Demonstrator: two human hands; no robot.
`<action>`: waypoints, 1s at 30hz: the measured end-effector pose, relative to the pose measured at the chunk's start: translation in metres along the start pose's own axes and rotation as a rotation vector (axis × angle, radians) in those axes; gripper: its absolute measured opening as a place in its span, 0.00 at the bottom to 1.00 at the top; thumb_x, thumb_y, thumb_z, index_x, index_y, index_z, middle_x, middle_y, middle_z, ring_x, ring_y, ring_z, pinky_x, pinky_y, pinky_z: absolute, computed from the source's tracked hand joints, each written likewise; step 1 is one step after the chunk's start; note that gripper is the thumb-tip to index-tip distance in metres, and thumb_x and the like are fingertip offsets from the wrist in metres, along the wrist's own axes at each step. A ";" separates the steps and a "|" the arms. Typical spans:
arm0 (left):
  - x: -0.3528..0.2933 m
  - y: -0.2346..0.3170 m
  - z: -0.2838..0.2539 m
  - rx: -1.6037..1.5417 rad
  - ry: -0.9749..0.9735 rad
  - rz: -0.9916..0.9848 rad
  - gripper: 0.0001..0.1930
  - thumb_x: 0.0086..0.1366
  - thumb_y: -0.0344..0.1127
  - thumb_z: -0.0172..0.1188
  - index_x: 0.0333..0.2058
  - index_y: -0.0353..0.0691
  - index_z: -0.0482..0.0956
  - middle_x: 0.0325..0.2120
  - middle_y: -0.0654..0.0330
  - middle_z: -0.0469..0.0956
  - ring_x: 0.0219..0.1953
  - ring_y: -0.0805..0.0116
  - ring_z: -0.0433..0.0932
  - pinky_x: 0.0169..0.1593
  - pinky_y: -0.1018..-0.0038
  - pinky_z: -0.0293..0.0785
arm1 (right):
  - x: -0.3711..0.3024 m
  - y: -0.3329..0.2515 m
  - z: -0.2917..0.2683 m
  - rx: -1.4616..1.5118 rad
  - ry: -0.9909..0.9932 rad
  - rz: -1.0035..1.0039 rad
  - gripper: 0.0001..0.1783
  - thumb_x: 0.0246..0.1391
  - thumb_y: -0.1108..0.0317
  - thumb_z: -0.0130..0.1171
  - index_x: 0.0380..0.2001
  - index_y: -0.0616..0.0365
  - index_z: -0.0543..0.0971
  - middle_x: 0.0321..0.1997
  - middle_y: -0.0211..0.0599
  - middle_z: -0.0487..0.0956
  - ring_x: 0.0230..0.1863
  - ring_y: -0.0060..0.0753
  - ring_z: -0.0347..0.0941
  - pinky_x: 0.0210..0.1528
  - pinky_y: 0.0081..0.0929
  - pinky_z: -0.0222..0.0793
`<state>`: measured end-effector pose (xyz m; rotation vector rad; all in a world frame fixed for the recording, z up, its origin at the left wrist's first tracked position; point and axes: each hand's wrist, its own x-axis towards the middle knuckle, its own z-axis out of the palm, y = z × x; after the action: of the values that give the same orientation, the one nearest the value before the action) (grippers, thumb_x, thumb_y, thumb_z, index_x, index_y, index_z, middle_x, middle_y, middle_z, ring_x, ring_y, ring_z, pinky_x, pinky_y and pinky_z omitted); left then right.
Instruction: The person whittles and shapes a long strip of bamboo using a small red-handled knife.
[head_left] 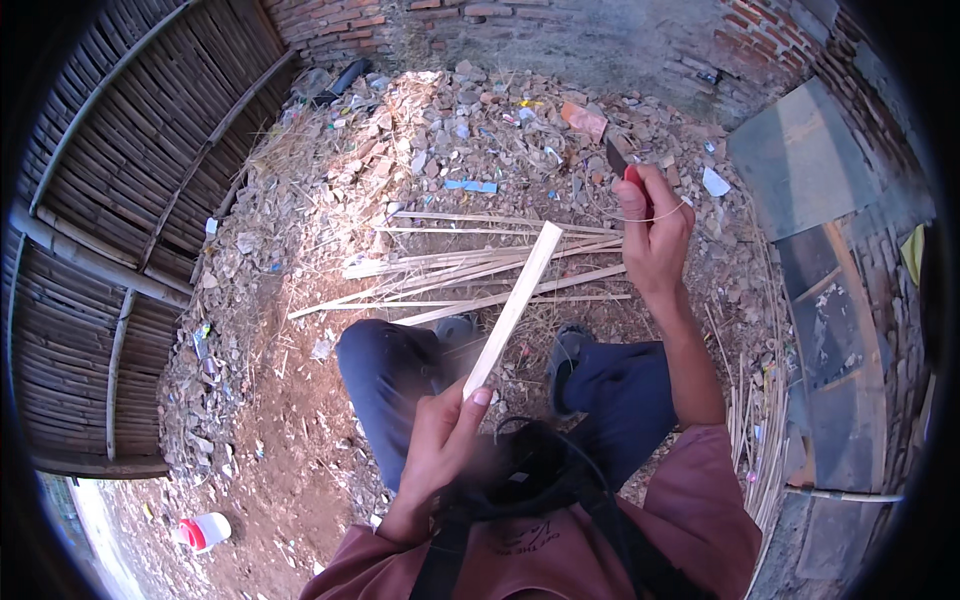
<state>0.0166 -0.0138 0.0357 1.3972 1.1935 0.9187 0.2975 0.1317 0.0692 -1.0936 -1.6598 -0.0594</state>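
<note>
Rubble-strewn ground (400, 130) beyond my hands, head view. Left hand (443, 432): fingers closed on pale strip (515, 308), near end. Right hand (657, 225): curled round red-handled knife (628, 173), blade apart from strip. Loose strips (440, 262): ahead of my left. Step, I judge: shaving; next stroke wants blade on strip.

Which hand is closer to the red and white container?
Left. The left hand holding a pale strip is right of the container; the right hand, with a knife, is farther right and ahead.
</note>
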 end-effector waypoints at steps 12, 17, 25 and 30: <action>0.017 0.004 0.003 0.119 0.101 0.040 0.14 0.80 0.39 0.56 0.39 0.32 0.78 0.15 0.62 0.67 0.22 0.81 0.62 0.25 0.71 0.60 | -0.031 -0.039 0.020 0.204 -0.262 -0.307 0.18 0.62 0.52 0.70 0.34 0.57 0.81 0.24 0.30 0.78 0.20 0.29 0.76 0.23 0.29 0.71; 0.019 0.003 0.008 0.082 0.098 0.072 0.13 0.80 0.37 0.56 0.39 0.32 0.78 0.15 0.60 0.68 0.21 0.80 0.62 0.25 0.69 0.61 | -0.043 -0.047 0.031 0.153 -0.329 -0.381 0.19 0.58 0.50 0.73 0.32 0.54 0.81 0.24 0.29 0.78 0.22 0.33 0.79 0.25 0.32 0.74; 0.019 0.009 0.007 0.162 0.103 0.096 0.12 0.80 0.38 0.56 0.41 0.33 0.79 0.15 0.57 0.70 0.19 0.76 0.65 0.26 0.68 0.64 | -0.042 -0.051 0.026 0.077 -0.299 -0.375 0.18 0.58 0.51 0.73 0.30 0.53 0.81 0.24 0.29 0.78 0.21 0.33 0.79 0.24 0.31 0.73; 0.005 0.008 0.008 0.142 0.082 0.026 0.14 0.81 0.37 0.54 0.38 0.33 0.77 0.16 0.67 0.61 0.24 0.83 0.57 0.25 0.72 0.55 | -0.018 -0.028 0.013 0.063 -0.101 -0.123 0.15 0.65 0.57 0.68 0.35 0.60 0.81 0.24 0.32 0.78 0.20 0.29 0.75 0.23 0.28 0.68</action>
<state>0.0263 -0.0107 0.0420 1.5027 1.3263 0.9322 0.2685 0.1114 0.0630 -0.9597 -1.8070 -0.0315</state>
